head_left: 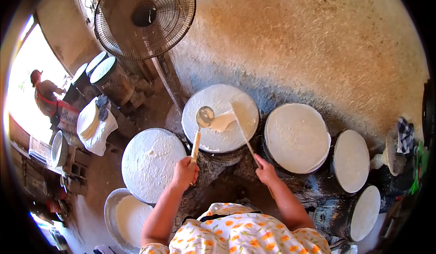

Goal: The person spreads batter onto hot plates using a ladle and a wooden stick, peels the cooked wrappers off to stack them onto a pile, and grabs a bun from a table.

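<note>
Gripping: left fingers round ladle, right fingers round stick | white-topped drum | fan, stained wall

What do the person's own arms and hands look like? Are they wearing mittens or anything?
No mittens! The left hand and right hand are both bare, and so are the forearms. Higher up come loose sleeves of white cloth, printed with orange flowers and little green leaves. Any rings would be too small to tell.

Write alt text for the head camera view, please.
A person's left hand holds a ladle and the right hand a stick over a round white griddle. Similar griddles sit on either side, and a fan stands beyond.
</note>
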A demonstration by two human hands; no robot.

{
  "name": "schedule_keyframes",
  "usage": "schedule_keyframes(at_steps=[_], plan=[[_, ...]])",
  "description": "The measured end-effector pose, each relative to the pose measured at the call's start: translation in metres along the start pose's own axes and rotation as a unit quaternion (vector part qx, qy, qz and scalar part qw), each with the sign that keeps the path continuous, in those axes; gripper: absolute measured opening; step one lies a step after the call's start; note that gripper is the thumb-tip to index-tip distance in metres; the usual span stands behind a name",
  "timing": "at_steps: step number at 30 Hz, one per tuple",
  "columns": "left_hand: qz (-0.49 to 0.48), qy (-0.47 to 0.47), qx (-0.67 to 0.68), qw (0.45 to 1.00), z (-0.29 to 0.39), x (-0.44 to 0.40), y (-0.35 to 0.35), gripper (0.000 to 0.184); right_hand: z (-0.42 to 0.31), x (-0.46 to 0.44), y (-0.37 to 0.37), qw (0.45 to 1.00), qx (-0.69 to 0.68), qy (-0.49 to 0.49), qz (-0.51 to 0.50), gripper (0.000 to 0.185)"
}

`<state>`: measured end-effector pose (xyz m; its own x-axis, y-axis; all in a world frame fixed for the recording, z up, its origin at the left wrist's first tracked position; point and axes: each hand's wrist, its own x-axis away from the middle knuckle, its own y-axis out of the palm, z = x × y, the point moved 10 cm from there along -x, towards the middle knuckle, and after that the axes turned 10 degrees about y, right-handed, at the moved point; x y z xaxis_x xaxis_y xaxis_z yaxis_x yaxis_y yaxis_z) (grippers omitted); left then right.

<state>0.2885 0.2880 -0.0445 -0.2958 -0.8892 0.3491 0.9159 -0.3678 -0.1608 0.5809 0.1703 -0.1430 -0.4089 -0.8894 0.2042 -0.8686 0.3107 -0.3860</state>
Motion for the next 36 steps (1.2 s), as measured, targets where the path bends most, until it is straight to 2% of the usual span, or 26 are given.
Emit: schedule_keyframes(at_steps=[1,2,3,4,5,6,7,9,11,13,15,17,18,19,20,22,23,25,27,29,30,32,33,34,35,36], plan=[[0.001,-0.002,-0.001,1.000,0.000,0.008,0.002,0.012,-0.013,0.009,0.011,0.997,-0.037,-0.070,0.007,0.063],[-0.021,-0.037,0.047,0.998,-0.005,0.018,0.011,0.011,-0.013,0.017,0.030,0.997,0.013,-0.070,-0.020,0.065],[-0.043,-0.074,0.096,0.992,-0.010,0.030,0.022,0.011,-0.008,0.034,0.052,0.974,-0.025,0.177,-0.138,0.067],[-0.001,-0.091,0.202,0.975,-0.012,0.041,0.029,0.008,-0.014,0.043,0.064,0.966,-0.060,0.191,-0.161,0.067],[0.001,-0.092,0.206,0.974,-0.012,0.045,0.024,0.008,-0.016,0.049,0.073,0.957,-0.092,0.204,-0.184,0.068],[0.006,-0.110,0.289,0.951,-0.015,0.049,0.021,0.008,-0.016,0.050,0.075,0.957,-0.088,0.204,-0.187,0.068],[0.011,-0.126,0.368,0.921,-0.013,0.054,0.016,0.008,-0.022,0.049,0.076,0.959,-0.105,0.185,-0.189,0.067],[0.016,-0.133,0.382,0.915,-0.006,0.074,-0.014,0.009,-0.036,0.048,0.073,0.960,-0.119,0.167,-0.193,0.065],[-0.060,-0.056,0.494,0.866,0.014,0.093,-0.028,0.028,-0.113,0.049,0.029,0.996,0.024,-0.054,-0.072,0.061],[-0.031,-0.037,0.470,0.882,0.018,0.111,-0.031,0.031,-0.126,0.045,0.024,0.994,0.057,-0.009,-0.096,0.056],[0.003,-0.024,0.449,0.893,0.013,0.117,-0.038,0.034,-0.162,0.045,0.006,0.978,0.071,-0.198,0.005,0.053],[-0.029,-0.048,0.496,0.867,0.010,0.111,-0.030,0.029,-0.147,0.018,-0.002,0.986,0.085,-0.139,0.048,0.053],[-0.062,-0.067,0.559,0.824,0.005,0.106,-0.025,0.031,-0.130,0.001,-0.003,0.991,0.085,-0.092,0.042,0.055],[-0.060,-0.067,0.562,0.822,0.003,0.106,-0.028,0.031,-0.111,-0.011,-0.003,0.995,0.084,-0.043,0.036,0.058],[-0.082,-0.057,0.580,0.808,0.007,0.106,-0.026,0.031,-0.100,-0.017,0.000,0.995,0.086,-0.044,0.033,0.058],[-0.097,-0.034,0.596,0.796,0.015,0.109,-0.029,0.034,-0.056,-0.017,0.013,0.978,0.202,0.042,0.012,0.061],[-0.092,-0.035,0.598,0.795,0.016,0.113,-0.032,0.034,-0.048,-0.003,0.023,0.970,0.243,0.001,-0.012,0.063],[-0.046,0.011,0.529,0.847,0.022,0.116,-0.053,0.037,-0.019,0.033,0.042,0.927,0.366,-0.014,-0.087,0.063],[-0.016,0.025,0.516,0.856,0.026,0.121,-0.068,0.039,-0.002,0.067,0.047,0.894,0.429,-0.024,-0.123,0.060],[0.008,0.100,0.529,0.843,0.040,0.127,-0.092,0.041,0.005,0.089,0.043,0.895,0.411,-0.034,-0.171,0.062],[0.021,0.125,0.534,0.836,0.044,0.133,-0.105,0.041,-0.004,0.094,0.038,0.937,0.295,-0.111,-0.153,0.062],[0.056,0.156,0.578,0.799,0.043,0.152,-0.135,0.047,-0.018,0.096,0.026,0.956,0.170,-0.190,-0.145,0.063],[0.032,0.198,0.606,0.770,0.047,0.163,-0.147,0.046,-0.002,0.085,0.027,0.972,0.073,-0.029,-0.222,0.064],[0.054,0.227,0.596,0.768,0.048,0.176,-0.163,0.046,0.008,0.087,0.032,0.948,-0.023,0.135,-0.287,0.064],[0.073,0.257,0.585,0.766,0.050,0.189,-0.178,0.045,-0.014,0.090,0.037,0.910,-0.091,0.223,-0.338,0.062],[0.099,0.279,0.570,0.766,0.047,0.201,-0.191,0.045,-0.024,0.083,0.045,0.895,-0.116,0.239,-0.359,0.063]])
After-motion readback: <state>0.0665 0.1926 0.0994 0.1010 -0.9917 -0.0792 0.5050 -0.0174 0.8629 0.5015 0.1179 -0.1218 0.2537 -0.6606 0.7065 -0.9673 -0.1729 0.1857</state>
